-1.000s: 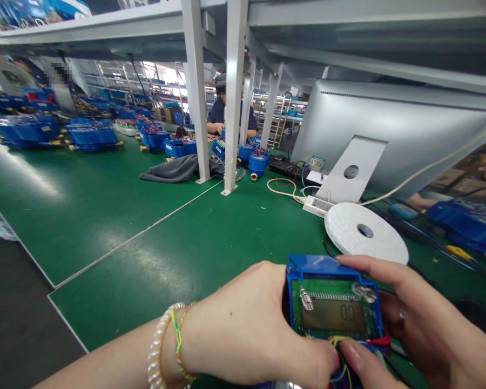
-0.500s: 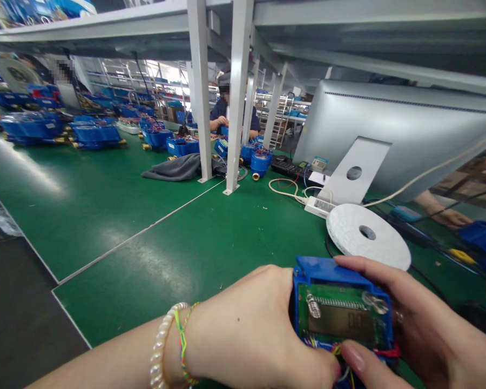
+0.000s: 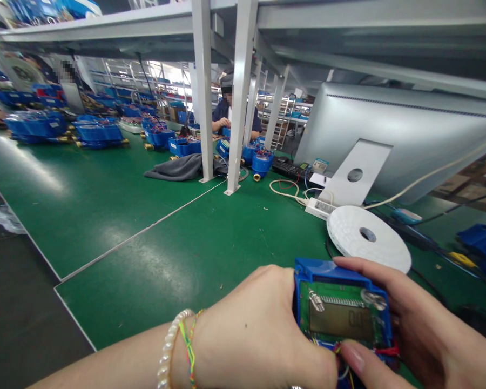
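Observation:
A blue meter [image 3: 335, 267] with its front uncovered is held low at the right, between both of my hands. Its green circuit board, a small grey display [image 3: 335, 320] and two coiled metal springs show; the display's digits are hard to read. My left hand [image 3: 263, 324] grips the near left side, thumb at the lower edge beside thin coloured wires [image 3: 340, 354]. From the right, my right hand [image 3: 433, 319] wraps around the case, a finger on the top edge and the thumb near the wires. The meter's underside is hidden.
A white reel [image 3: 348, 237] lies just beyond the meter, before a monitor [image 3: 389, 119] and a power strip [image 3: 319, 208]. Shelf posts [image 3: 241, 108], a grey cloth [image 3: 178, 167] and several blue meters [image 3: 97, 132] stand farther back. A co-worker [image 3: 221, 113] sits behind the posts.
The display's digits look different. My hands keep their hold on the meter with barely any shift. Another person's hand at the far right has gone out of view.

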Available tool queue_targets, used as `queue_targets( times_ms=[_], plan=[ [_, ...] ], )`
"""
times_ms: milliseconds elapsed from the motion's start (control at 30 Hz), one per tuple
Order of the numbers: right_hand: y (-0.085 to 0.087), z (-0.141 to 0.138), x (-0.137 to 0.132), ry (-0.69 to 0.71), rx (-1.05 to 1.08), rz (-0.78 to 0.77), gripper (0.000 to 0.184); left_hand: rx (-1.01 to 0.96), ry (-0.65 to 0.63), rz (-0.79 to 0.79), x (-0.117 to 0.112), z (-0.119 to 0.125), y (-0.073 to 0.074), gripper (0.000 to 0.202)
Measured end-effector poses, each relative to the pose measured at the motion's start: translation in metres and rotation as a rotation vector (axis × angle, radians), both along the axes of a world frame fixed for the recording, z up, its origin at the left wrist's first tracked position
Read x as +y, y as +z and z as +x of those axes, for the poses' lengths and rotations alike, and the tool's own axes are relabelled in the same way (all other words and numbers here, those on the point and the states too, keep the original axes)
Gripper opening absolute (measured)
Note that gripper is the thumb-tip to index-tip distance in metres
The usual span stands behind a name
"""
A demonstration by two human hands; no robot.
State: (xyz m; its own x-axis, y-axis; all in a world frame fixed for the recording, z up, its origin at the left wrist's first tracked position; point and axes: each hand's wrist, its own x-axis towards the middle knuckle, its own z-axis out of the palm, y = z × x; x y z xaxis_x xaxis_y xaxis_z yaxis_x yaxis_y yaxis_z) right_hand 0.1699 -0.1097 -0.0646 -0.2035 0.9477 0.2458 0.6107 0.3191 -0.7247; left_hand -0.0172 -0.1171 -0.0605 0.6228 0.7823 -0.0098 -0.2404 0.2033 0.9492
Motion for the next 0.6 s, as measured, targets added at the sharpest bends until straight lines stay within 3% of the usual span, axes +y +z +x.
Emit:
queue_targets(
  times_ms=[233,433,600],
  plan=[
    [0.002,-0.006,-0.002,-0.003,-0.013,-0.009,0.059,0.026,-0.001,0.016,-0.001,0.002,-0.003,0.039],
    [-0.003,0.007,-0.004,0.222,-0.142,0.057,0.062,0.148,-0.014,0.034,0.001,0.0,-0.002,0.034],
    [-0.004,0.011,0.0,0.231,-0.156,0.091,0.063,0.034,-0.101,-0.008,0.002,-0.005,0.001,0.039]
  ],
)
